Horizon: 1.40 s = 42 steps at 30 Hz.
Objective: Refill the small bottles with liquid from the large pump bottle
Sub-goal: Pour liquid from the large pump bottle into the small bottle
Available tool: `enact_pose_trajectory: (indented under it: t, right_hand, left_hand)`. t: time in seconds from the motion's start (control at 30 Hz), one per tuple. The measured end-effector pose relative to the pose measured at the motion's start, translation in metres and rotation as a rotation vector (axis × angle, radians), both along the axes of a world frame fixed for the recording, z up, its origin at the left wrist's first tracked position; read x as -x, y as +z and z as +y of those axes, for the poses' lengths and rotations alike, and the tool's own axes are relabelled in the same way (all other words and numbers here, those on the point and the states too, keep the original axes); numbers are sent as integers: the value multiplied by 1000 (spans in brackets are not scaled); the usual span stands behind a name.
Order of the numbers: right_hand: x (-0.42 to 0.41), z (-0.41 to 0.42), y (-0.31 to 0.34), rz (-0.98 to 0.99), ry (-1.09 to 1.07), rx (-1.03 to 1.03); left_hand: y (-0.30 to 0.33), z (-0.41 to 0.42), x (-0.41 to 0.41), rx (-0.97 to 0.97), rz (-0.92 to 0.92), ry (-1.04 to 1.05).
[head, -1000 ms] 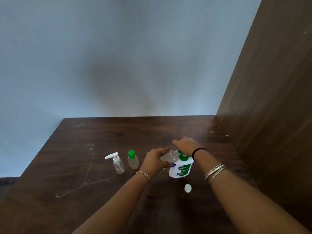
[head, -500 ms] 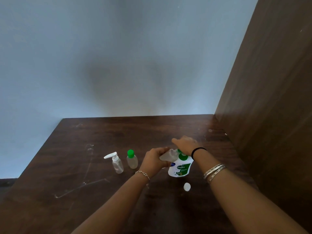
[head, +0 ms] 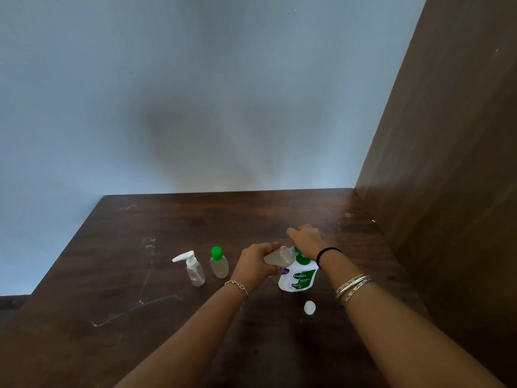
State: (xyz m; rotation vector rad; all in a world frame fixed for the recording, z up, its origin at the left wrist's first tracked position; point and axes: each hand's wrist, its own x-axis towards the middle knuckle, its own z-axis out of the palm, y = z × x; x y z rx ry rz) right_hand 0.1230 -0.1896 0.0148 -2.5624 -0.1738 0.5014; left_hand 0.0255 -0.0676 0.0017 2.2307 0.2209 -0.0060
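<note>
Dark wooden table (head: 117,275) bears two small bottles (head: 195,273), pump bottle (head: 298,278), cap (head: 309,307).

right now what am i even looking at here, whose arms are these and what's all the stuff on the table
There is no machine here: these are a person's two bare arms, filmed by one wide-angle camera worn on their head, looking forward and down. That is why the arms come in from the bottom edge.

The surface is a dark brown wooden table against a pale blue wall. The left hand holds a small clear plastic bottle, tilted towards the top of the large white pump bottle with a green label. The right hand rests on that big bottle's pump.

Standing to the left are a small clear bottle with a white pump and a small clear bottle with a green cap. A small white cap lies loose nearer the person.
</note>
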Motion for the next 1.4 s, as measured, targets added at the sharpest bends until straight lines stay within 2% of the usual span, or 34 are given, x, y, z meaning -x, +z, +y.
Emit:
enact_pose_trajectory:
  t: [0.3,0.5,1.13,1.4]
  right_hand:
    - [1,0,5,26,30,14]
    - [2,2,0,36,-26,-44]
    - [0,1,12,33,84,110]
    - [6,1,10,42,67,85]
  left_hand:
    - [-2,1,0,29,-6,-6]
    - [-3,2,0,30,-10,3]
    - [-5,3,2,74,-20,13]
    - [-6,2,2,70,-17,21]
